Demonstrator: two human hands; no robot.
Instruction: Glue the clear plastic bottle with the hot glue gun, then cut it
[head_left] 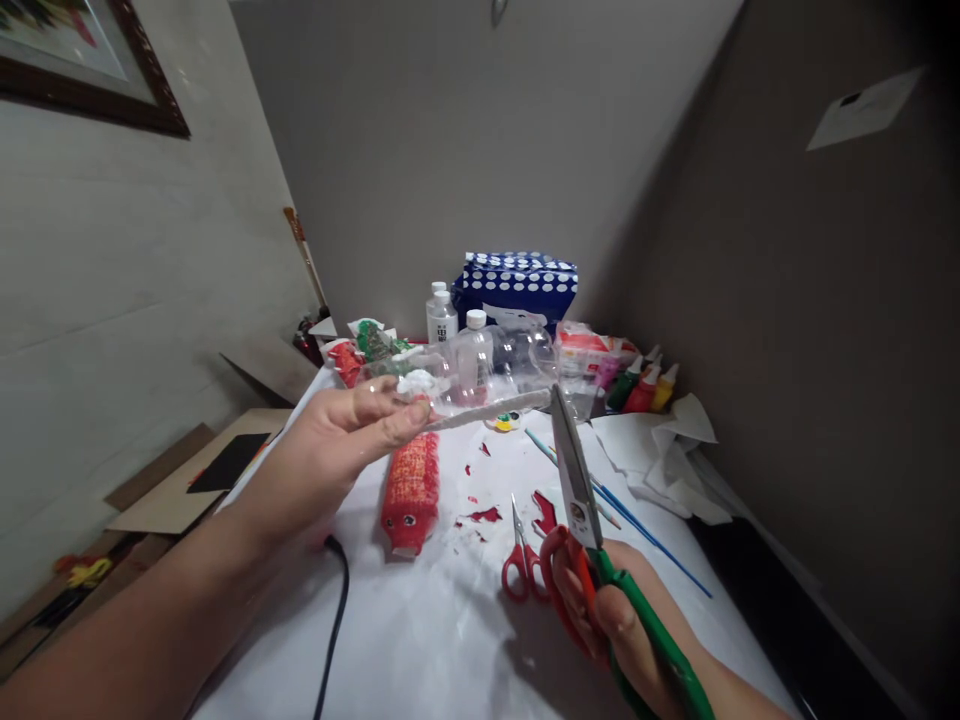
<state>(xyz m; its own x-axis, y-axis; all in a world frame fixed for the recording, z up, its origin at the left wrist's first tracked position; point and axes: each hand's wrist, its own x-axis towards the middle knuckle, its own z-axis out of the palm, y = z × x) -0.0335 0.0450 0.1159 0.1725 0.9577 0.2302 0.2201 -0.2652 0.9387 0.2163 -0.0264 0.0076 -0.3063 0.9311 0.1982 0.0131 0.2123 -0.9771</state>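
My left hand point(367, 425) pinches a thin greyish-white strip point(491, 408) between thumb and fingers; its material is hard to tell. A fluffy white tuft point(416, 383) shows at the fingertips. My right hand point(630, 610) grips large scissors point(576, 480) with red and green handles, blades pointing up. Their tips meet the strip's right end; whether the blades are around it I cannot tell. Below the strip, a red fish-like craft figure point(411, 490) with two eyes lies on the white-covered table point(420, 640). Small red-handled scissors point(521, 560) rest among red scraps point(480, 515).
Clear plastic bottles point(517, 350) lie behind the strip, near small white-capped bottles point(442, 322) and a blue dotted bag point(517, 285). Paint bottles point(641, 388), crumpled paper point(667, 455) and blue brushes point(652, 535) are on the right. A black cable point(335, 620) runs along the front left.
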